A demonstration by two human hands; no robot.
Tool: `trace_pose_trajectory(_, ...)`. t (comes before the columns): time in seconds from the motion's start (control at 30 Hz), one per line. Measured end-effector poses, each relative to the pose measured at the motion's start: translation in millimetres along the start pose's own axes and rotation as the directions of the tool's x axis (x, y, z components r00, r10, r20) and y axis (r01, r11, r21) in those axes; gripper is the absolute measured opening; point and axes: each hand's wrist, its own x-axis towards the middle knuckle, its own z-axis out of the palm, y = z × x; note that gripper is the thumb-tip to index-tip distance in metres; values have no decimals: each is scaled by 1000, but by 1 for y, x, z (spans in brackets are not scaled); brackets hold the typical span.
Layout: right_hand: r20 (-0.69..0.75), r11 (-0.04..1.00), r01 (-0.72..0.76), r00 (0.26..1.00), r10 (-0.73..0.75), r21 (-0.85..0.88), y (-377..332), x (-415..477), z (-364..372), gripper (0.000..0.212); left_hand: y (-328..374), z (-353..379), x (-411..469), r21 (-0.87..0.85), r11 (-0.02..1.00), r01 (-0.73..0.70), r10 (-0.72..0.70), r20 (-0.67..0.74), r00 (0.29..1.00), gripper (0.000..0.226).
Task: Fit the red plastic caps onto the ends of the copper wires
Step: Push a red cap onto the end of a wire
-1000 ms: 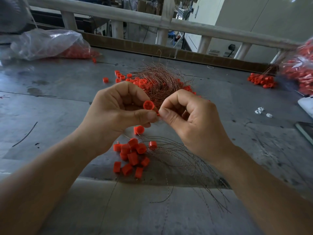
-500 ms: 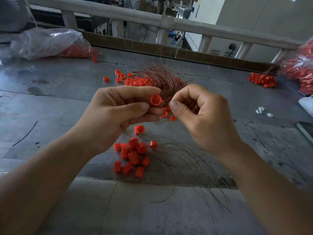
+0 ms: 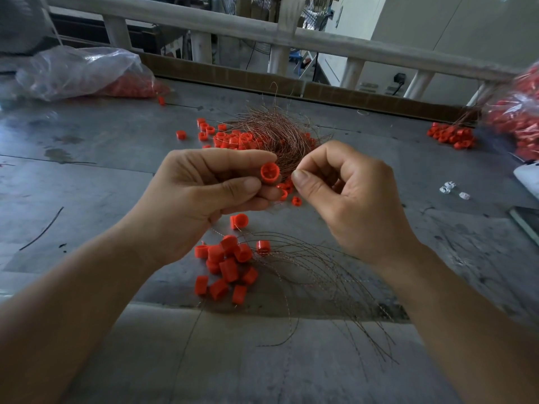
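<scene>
My left hand [image 3: 201, 196] pinches a red plastic cap [image 3: 269, 172] between thumb and fingers, its open end facing me. My right hand [image 3: 347, 196] pinches a thin copper wire just right of the cap; the wire is too fine to follow. Behind the hands lies a tangled heap of copper wires [image 3: 280, 132] mixed with loose red caps [image 3: 233, 139]. Below the hands sits a cluster of capped wires [image 3: 226, 266], their strands [image 3: 320, 275] fanning to the right.
A clear bag of red caps [image 3: 87, 72] lies at the back left, another bag [image 3: 516, 112] at the right edge beside a small pile of caps [image 3: 450, 137]. White bits [image 3: 450, 189] lie at the right. A railing [image 3: 262, 30] borders the grey table [image 3: 87, 170].
Both hands have risen slightly and drifted right. The cap and the right fingertips, touching a second ago, now stand a small gap apart.
</scene>
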Motion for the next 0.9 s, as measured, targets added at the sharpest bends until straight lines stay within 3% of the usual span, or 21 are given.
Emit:
trace_pose_trajectory(0.43, 49, 1000, -3, 999, 2, 19, -2, -1, -1, 16, 1, -2, 1, -76, 997, 15, -15, 1, 1000, 24)
trace_pose_trajectory(0.9, 189, 998, -65, 980, 58, 28, -1, -1, 7, 13, -1, 0, -1, -193, 978, 81, -57, 124, 991, 18)
